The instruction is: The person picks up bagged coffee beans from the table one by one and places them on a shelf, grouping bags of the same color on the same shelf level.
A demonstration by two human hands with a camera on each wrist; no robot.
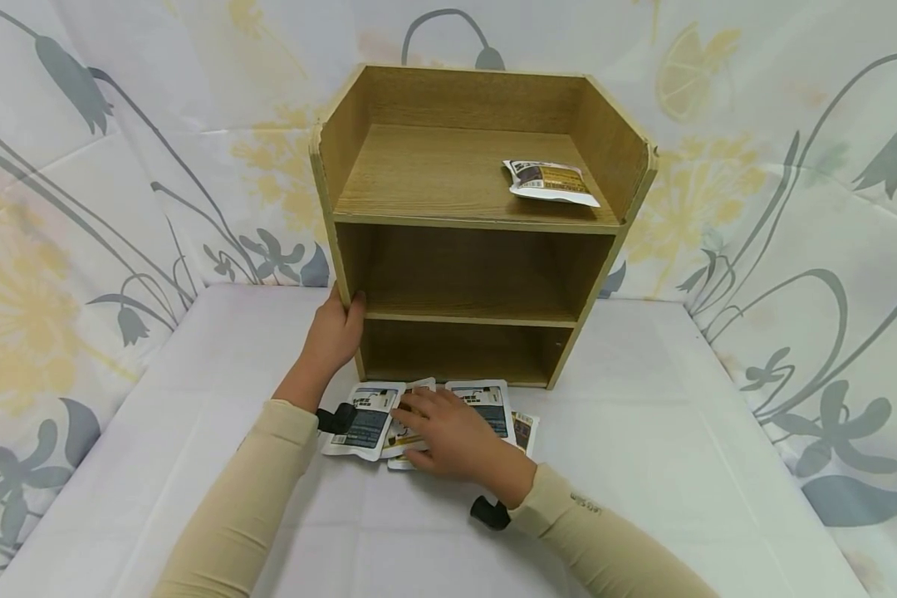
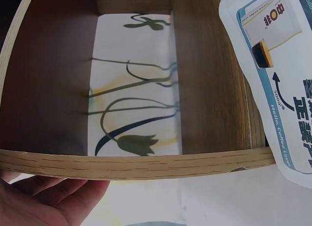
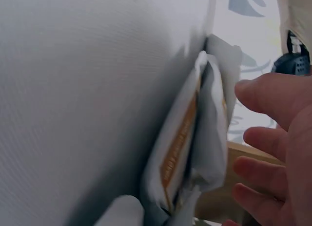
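Observation:
A wooden shelf unit (image 1: 478, 220) with three levels stands on the white table. My left hand (image 1: 334, 332) grips its left side panel, thumb at the front edge and fingers round the outside, partly seen below the panel (image 2: 136, 167) in the left wrist view. Several coffee pouches (image 1: 368, 419) lie overlapping before the bottom level. Over the middle of them is my right hand (image 1: 456, 436), fingers loosely spread and covering some pouches. In the right wrist view its fingers stand beside the stacked pouches (image 3: 183, 138), pinching nothing. Another pouch (image 1: 551, 183) lies on the top level, at the right.
White tablecloth (image 1: 643, 465) surrounds the shelf and pouches. Flower-printed cloth (image 1: 777, 166) hangs behind and at both sides. A dark wrist camera (image 1: 489, 512) sits at the right wrist, another (image 1: 336, 418) at the left, overlapping a pouch in view.

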